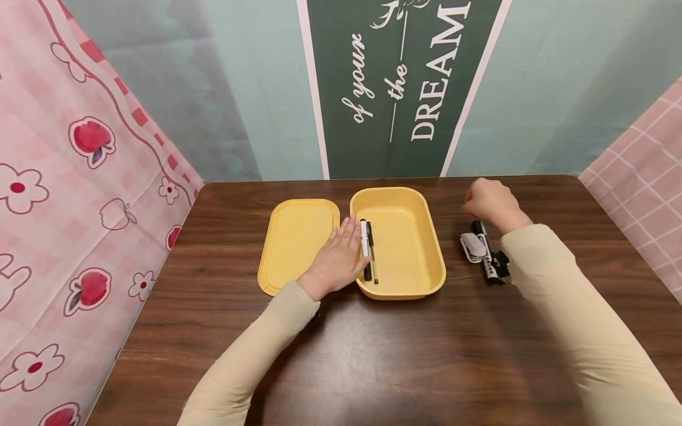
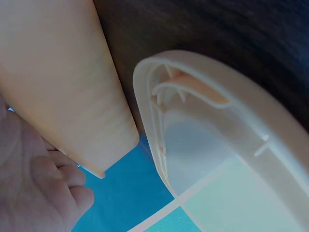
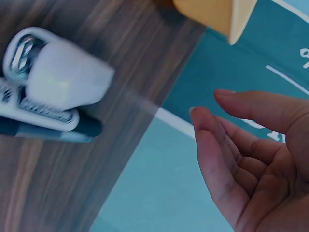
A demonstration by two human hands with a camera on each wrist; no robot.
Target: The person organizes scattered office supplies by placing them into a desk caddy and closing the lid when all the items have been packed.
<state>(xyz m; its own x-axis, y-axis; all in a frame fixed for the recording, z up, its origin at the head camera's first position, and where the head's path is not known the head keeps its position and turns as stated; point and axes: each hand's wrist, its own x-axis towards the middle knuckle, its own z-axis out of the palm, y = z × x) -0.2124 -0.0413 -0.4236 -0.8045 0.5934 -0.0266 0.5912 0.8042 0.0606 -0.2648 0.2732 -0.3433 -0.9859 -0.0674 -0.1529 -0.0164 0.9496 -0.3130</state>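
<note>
A yellow box (image 1: 396, 293) sits toward the back of the table. My left hand (image 1: 338, 258) lies over its left rim with fingers straight; the left wrist view shows that hand (image 2: 43, 179) beside the box wall (image 2: 63, 92). Inside, along the left wall, lie a white-and-black marker (image 1: 364, 239) and a slim black pen (image 1: 373, 263). To the box's right my right hand (image 1: 494, 204) hovers, loosely bent and holding nothing. Below it are another marker (image 1: 489, 265), a white rounded item (image 1: 472, 247) of unclear kind and a black item (image 1: 501, 264), partly hidden by the sleeve.
A yellow lid (image 1: 298, 242) lies left of the box, its raised edge (image 2: 207, 63) close to the box wall in the left wrist view. Beyond the dark wooden table (image 1: 394, 367) hangs a green-and-teal backdrop (image 1: 383, 118); a pink patterned cloth (image 1: 80, 207) borders the left side.
</note>
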